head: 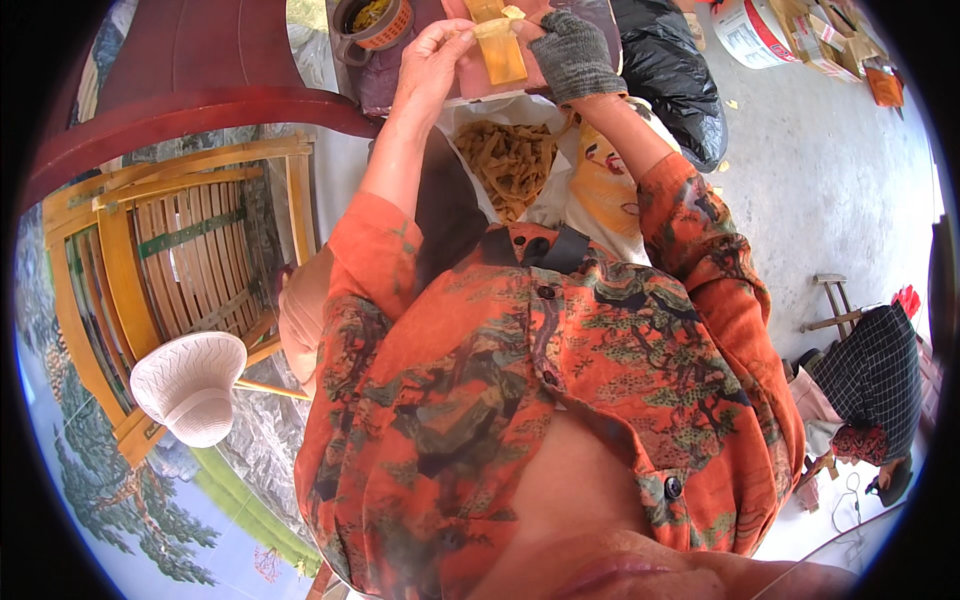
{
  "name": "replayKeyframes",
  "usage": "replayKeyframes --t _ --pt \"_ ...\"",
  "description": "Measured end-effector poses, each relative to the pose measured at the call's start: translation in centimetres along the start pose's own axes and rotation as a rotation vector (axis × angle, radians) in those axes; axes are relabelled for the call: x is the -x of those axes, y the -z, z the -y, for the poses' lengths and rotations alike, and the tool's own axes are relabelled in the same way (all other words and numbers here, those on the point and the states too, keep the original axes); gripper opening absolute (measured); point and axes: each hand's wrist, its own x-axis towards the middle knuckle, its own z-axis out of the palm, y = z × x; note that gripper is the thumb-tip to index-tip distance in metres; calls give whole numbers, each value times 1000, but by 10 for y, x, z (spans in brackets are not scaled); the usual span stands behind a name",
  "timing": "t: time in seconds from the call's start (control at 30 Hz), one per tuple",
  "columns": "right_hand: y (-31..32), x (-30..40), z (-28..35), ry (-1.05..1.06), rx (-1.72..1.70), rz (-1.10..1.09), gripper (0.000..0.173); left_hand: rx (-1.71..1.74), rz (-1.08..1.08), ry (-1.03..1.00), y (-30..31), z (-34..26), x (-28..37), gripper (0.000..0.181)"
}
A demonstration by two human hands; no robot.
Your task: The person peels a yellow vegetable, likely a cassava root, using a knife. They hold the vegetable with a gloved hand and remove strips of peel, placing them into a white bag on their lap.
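Note:
At the top of the view, my left hand [431, 64] is bare and pinches the left end of a pale yellow folded strip [495, 28]. The fingers of my right hand [574, 56], in a grey knitted fingerless glove, are at the strip's right end. Beneath it runs a flat amber-yellow strip [504, 64], lying lengthwise on a pink pad [466, 84]. My right fingertips are partly hidden by the glove and the strip. Below the table edge, a white-lined container [551, 112] holds many folded tan pieces [510, 161].
A mug-like orange and brown container [386, 26] with yellow bits stands left of the pad. A dark red chair [202, 109] and a wooden slatted chair [202, 232] with a hat [199, 390] are left. A black plastic bag [667, 82] lies right. Another person [870, 382] sits at far right.

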Motion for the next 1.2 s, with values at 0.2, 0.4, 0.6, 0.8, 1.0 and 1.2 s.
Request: replayKeyframes --t 0.2,0.4,0.6,0.8,1.0,1.2 --pt "-27 9 -23 91 387 107 32 -700 -139 -220 -9 26 -4 14" --pt "-4 22 -24 156 422 157 24 -904 -99 -325 6 19 26 19" --pt "11 58 42 351 -11 -64 24 -191 108 331 -10 5 76 30" --pt "-4 96 64 299 -323 171 20 1070 523 588 2 29 72 29" --pt "8 78 64 142 -254 194 25 314 133 548 -29 5 90 28" --pt "-15 73 46 -85 -636 92 31 -925 -37 -387 -18 -7 89 21"
